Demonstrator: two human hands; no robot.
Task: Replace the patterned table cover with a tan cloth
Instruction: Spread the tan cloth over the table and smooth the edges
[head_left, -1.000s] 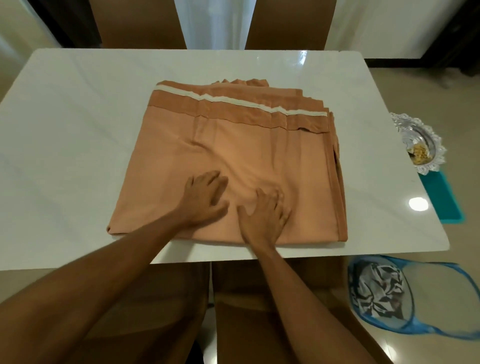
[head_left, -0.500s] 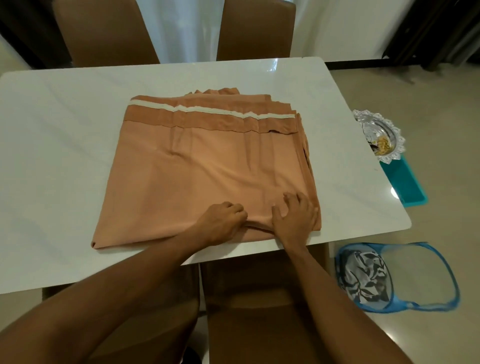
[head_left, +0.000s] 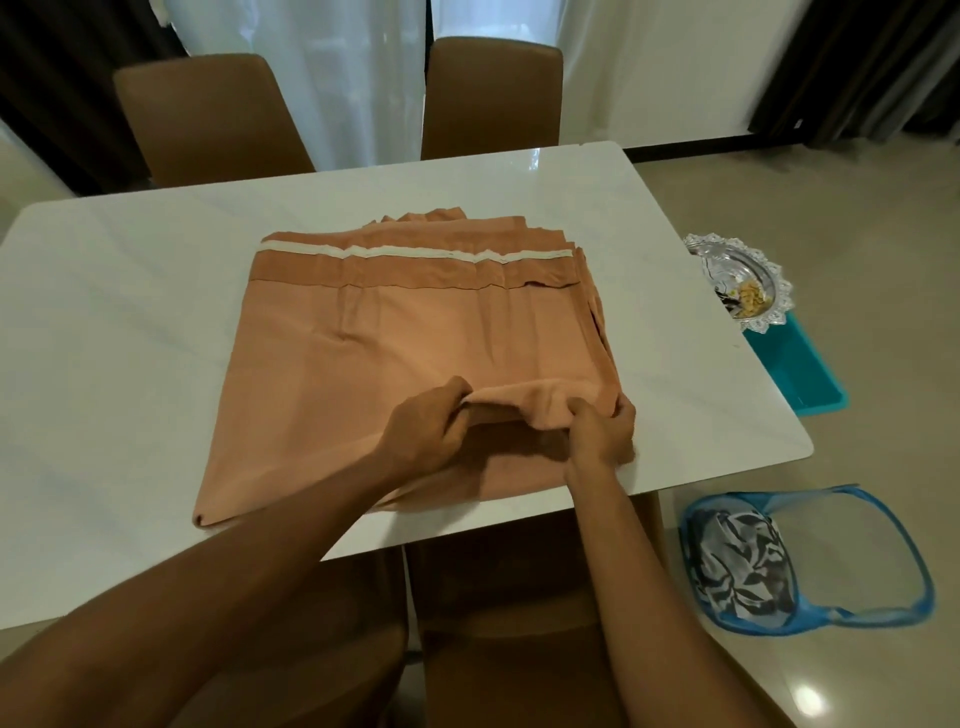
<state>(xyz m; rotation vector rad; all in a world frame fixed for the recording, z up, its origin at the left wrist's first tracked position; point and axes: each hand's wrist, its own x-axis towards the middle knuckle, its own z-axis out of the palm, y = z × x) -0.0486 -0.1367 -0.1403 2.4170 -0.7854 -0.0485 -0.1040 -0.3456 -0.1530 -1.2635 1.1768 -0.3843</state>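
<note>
Head-worn view, down over table (head_left: 130, 322), near.

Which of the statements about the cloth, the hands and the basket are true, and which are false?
1. Both hands pinch the tan cloth near its front edge. True.
2. The tan cloth is spread over the whole table. False: it lies folded.
3. The patterned cover lies in the blue mesh basket on the floor. True.
4. The left hand rests flat on bare tabletop. False: it grips cloth, like the right hand.
</note>
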